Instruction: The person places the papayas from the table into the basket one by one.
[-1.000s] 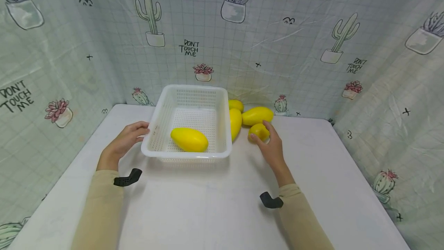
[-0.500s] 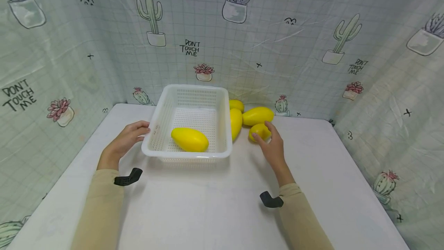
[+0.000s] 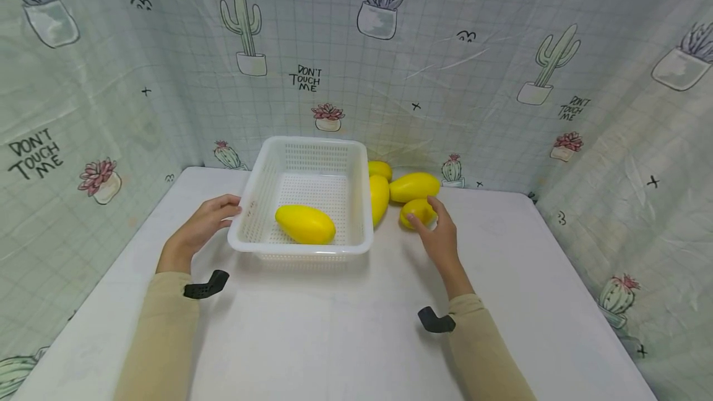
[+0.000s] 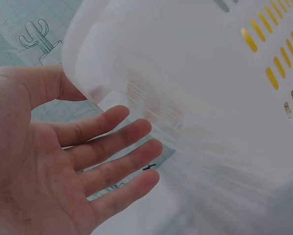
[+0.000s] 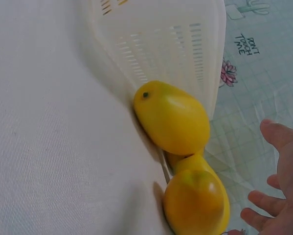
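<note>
In the head view, a white plastic basket [image 3: 301, 249] stands on the table with one yellow mango [image 3: 305, 224] lying inside. My left hand [image 3: 200, 224] is at the basket's left side. The left wrist view shows its fingers [image 4: 119, 156] extended beside the wall, the thumb tip hidden behind the rim. My right hand [image 3: 441, 240] hovers at a mango [image 3: 414, 210] to the right of the basket. In the right wrist view, a gap separates that hand [image 5: 288, 186] from the mangoes, its fingers loosely bent around nothing.
More mangoes lie by the basket's right side: one along its wall [image 3: 379, 200], one behind [image 3: 380, 169], partly hidden, and one farther right [image 3: 414, 186]. A patterned cloth [image 3: 412, 79] hangs around the white table [image 3: 317, 339].
Hands, basket and mangoes keep their places. Only a slight shift of the head view shows.
</note>
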The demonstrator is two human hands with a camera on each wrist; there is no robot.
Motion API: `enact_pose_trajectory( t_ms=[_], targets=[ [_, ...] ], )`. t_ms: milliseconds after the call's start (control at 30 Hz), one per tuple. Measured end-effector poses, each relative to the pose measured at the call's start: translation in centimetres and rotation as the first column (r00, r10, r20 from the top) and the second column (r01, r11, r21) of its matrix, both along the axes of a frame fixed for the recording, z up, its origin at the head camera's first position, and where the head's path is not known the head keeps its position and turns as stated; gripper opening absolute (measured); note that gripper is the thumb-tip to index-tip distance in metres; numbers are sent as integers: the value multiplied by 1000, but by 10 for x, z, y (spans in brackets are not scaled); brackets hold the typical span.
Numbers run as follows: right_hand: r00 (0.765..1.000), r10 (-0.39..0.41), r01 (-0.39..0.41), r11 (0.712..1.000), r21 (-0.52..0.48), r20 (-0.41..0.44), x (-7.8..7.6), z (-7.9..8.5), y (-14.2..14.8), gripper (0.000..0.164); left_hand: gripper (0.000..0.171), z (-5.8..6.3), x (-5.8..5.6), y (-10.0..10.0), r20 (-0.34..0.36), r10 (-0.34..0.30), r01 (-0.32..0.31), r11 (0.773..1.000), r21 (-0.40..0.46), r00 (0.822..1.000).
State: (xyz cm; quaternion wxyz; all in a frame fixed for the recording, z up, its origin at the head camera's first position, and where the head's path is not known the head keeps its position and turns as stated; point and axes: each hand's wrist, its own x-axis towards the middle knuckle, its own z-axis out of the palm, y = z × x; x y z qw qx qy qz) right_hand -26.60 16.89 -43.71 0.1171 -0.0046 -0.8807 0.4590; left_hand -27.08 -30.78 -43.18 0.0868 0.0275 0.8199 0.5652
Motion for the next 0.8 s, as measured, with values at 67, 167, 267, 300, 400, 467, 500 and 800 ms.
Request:
enact_pose_trajectory(
  t_ms=[67,167,267,300,400,467,500,800],
  targets=[
    [1000,0,0,1000,-1,5,-1,0,1,72,52,-1,-1,0,0,0,0,1000,-1,1000],
    [1000,-3,3,1000,-1,15,-3,-2,2,72,52,-1,0,0,-2,-3,3,1000,-4,1000],
    [1000,-7,6,1000,3,18,-5,-3,3,73,52,1,1,0,-4,-6,6,1000,0,1000],
    [1000,-7,7,1000,4,16,-6,-4,3,73,52,1,1,0,-6,-8,8,1000,2,1000],
    [1000,-9,9,1000,9,8,-7,-6,4,74,51,2,2,0,-6,-11,11,1000,6,1000],
    [1000,-3,3,1000,14,-3,-8,-7,5,75,51,2,2,0,-6,-14,14,1000,4,1000],
    [1000,0,0,1000,15,-7,-9,-7,6,75,51,2,2,0,-6,-13,13,1000,3,1000],
    [1000,9,-9,1000,20,15,-11,-6,11,73,51,0,0,-1,4,-8,8,1000,-5,1000]
  ],
)
